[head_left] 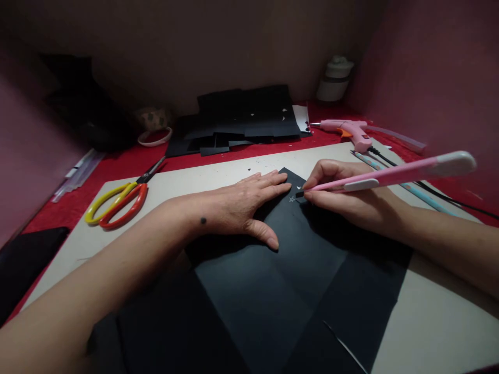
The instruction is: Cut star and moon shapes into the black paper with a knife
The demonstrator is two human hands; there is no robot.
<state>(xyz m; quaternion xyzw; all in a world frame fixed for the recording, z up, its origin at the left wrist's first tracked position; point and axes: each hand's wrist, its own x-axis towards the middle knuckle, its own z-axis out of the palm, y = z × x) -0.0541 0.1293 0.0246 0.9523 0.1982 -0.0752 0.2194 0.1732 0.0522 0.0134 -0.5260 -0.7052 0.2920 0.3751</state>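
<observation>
My right hand [343,195] is closed round a pink craft knife [397,172] with white parts on its handle. Its dark tip meets the black paper [273,285] close to a small star outline [292,199] drawn in a light line. Right by the tip there is a small white cut-out or scrap [299,187]. My left hand [249,200] lies flat on the same paper, fingers stretched out and thumb apart, just left of the star. Beneath the paper is a pale board [440,306].
Scissors [120,202] with yellow and red handles lie at left. A pink glue gun [349,131] and a patterned blue pencil [424,197] are at right. Behind sit stacked black sheets [241,114], a tape roll [155,136] and a white container [335,80] on red cloth.
</observation>
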